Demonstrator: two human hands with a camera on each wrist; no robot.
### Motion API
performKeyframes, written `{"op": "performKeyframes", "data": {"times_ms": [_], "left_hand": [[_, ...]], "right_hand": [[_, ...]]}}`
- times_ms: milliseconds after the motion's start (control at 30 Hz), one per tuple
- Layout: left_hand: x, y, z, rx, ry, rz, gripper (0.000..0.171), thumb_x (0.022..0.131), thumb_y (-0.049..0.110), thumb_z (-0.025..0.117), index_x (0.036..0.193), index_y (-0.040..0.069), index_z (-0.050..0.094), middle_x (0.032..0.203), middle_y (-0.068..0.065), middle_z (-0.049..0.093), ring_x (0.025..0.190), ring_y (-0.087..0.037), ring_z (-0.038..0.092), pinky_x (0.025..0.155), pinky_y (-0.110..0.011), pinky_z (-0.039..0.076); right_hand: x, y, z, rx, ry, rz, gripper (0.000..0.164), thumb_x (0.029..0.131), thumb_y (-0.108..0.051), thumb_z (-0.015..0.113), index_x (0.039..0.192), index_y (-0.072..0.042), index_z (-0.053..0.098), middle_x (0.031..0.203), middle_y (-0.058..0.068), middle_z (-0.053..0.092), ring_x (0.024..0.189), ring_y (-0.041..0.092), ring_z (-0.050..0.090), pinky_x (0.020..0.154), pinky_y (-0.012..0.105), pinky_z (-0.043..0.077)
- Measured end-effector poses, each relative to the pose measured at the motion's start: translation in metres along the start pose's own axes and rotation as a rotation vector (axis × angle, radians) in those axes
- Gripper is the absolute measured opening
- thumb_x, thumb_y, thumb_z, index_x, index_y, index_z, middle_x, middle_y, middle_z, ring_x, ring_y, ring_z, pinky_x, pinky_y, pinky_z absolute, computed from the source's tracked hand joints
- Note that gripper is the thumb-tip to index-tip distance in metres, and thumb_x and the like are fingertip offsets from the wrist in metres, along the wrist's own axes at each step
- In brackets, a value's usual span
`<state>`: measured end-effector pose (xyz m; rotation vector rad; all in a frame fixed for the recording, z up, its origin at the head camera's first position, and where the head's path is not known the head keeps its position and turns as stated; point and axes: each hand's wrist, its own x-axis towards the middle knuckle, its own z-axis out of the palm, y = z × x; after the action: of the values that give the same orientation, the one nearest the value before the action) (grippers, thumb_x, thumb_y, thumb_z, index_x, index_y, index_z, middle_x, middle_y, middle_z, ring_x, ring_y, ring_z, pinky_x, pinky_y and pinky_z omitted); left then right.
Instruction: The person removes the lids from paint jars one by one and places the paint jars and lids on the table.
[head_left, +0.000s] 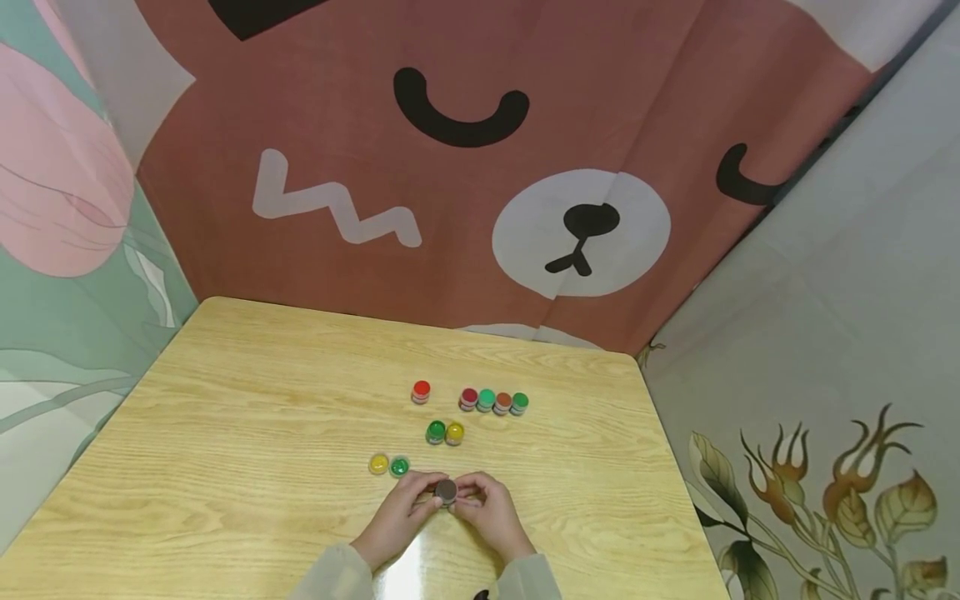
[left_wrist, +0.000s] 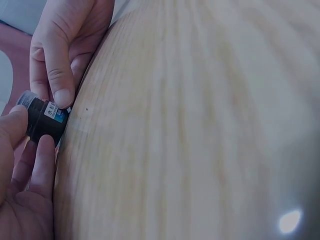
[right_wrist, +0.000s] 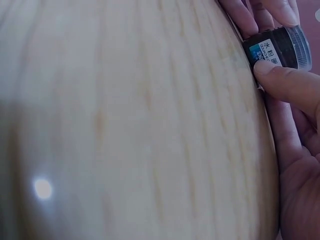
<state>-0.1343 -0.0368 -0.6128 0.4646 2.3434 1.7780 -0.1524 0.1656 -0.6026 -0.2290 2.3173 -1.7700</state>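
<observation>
A small dark paint jar (head_left: 446,492) with a clear lid stands near the front of the table, between both hands. My left hand (head_left: 399,515) grips it from the left with thumb and fingertips. From the other side, my right hand (head_left: 491,511) pinches it too. In the left wrist view the dark paint jar (left_wrist: 45,116) shows a white and blue label, with the right thumb against it. The right wrist view shows the lid end of the paint jar (right_wrist: 298,48) as ribbed clear plastic.
Beyond the hands stand a green jar (head_left: 436,432) and a yellow jar (head_left: 454,432), touching. Left of them lie a yellow disc (head_left: 378,464) and a green disc (head_left: 399,467), apparently lids. Farther back are a red jar (head_left: 422,392) and a row of several jars (head_left: 487,399).
</observation>
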Motion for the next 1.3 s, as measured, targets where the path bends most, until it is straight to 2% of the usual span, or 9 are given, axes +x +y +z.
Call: {"op": "performKeyframes", "data": {"times_ms": [333, 400, 533, 600, 767, 967, 1300], "left_hand": [[-0.003, -0.001, 0.001, -0.013, 0.035, 0.007, 0.044, 0.102, 0.020, 0.061, 0.142, 0.002, 0.051, 0.131, -0.013, 0.053, 0.121, -0.036, 0.058, 0.098, -0.030, 0.055], [-0.004, 0.000, 0.000, 0.025, 0.029, 0.015, 0.046, 0.102, 0.020, 0.061, 0.143, 0.001, 0.050, 0.132, -0.013, 0.053, 0.122, -0.036, 0.057, 0.099, -0.032, 0.055], [-0.002, 0.007, -0.008, 0.160, 0.014, 0.057, 0.045, 0.102, 0.019, 0.062, 0.142, 0.002, 0.051, 0.132, -0.012, 0.054, 0.121, -0.033, 0.059, 0.100, -0.038, 0.054], [0.001, 0.013, -0.013, 0.207, 0.001, 0.079, 0.041, 0.102, 0.019, 0.063, 0.139, 0.004, 0.054, 0.131, -0.010, 0.054, 0.118, -0.032, 0.060, 0.098, -0.039, 0.056], [0.014, 0.023, -0.024, 0.232, -0.083, 0.130, 0.032, 0.100, 0.014, 0.065, 0.130, 0.005, 0.060, 0.128, -0.006, 0.055, 0.112, -0.030, 0.064, 0.094, -0.033, 0.058], [0.025, 0.031, -0.028, 0.274, -0.175, 0.166, 0.025, 0.094, 0.011, 0.072, 0.118, 0.005, 0.067, 0.117, 0.000, 0.059, 0.106, -0.024, 0.065, 0.092, -0.029, 0.058], [0.029, 0.034, -0.026, 0.353, -0.184, 0.158, 0.019, 0.092, 0.010, 0.075, 0.110, 0.009, 0.071, 0.108, 0.004, 0.063, 0.098, -0.014, 0.063, 0.089, -0.028, 0.058]], "right_hand": [[0.000, 0.000, 0.002, 0.028, 0.001, 0.022, 0.032, 0.079, 0.012, 0.078, 0.108, 0.003, 0.068, 0.100, 0.008, 0.067, 0.093, 0.017, 0.066, 0.084, 0.024, 0.060], [0.000, 0.002, 0.002, 0.018, -0.008, 0.010, 0.032, 0.079, 0.011, 0.078, 0.109, 0.003, 0.068, 0.100, 0.007, 0.067, 0.092, 0.015, 0.066, 0.084, 0.024, 0.060], [0.000, 0.003, 0.001, 0.008, -0.015, 0.001, 0.032, 0.080, 0.010, 0.079, 0.109, 0.002, 0.068, 0.098, 0.006, 0.067, 0.090, 0.013, 0.066, 0.084, 0.024, 0.060], [0.000, 0.002, 0.000, 0.013, -0.013, 0.008, 0.032, 0.080, 0.010, 0.079, 0.109, 0.003, 0.068, 0.098, 0.005, 0.067, 0.090, 0.012, 0.066, 0.083, 0.025, 0.060], [0.000, 0.002, -0.001, 0.020, -0.004, 0.033, 0.032, 0.080, 0.011, 0.079, 0.109, 0.003, 0.068, 0.098, 0.007, 0.066, 0.090, 0.014, 0.066, 0.083, 0.024, 0.060], [0.001, 0.003, 0.001, 0.040, -0.006, 0.044, 0.032, 0.081, 0.012, 0.077, 0.111, 0.003, 0.067, 0.099, 0.008, 0.066, 0.090, 0.015, 0.066, 0.082, 0.023, 0.060], [0.002, 0.002, 0.002, 0.030, -0.005, 0.044, 0.032, 0.081, 0.011, 0.078, 0.110, 0.003, 0.067, 0.098, 0.007, 0.065, 0.090, 0.014, 0.066, 0.083, 0.023, 0.060]]}}
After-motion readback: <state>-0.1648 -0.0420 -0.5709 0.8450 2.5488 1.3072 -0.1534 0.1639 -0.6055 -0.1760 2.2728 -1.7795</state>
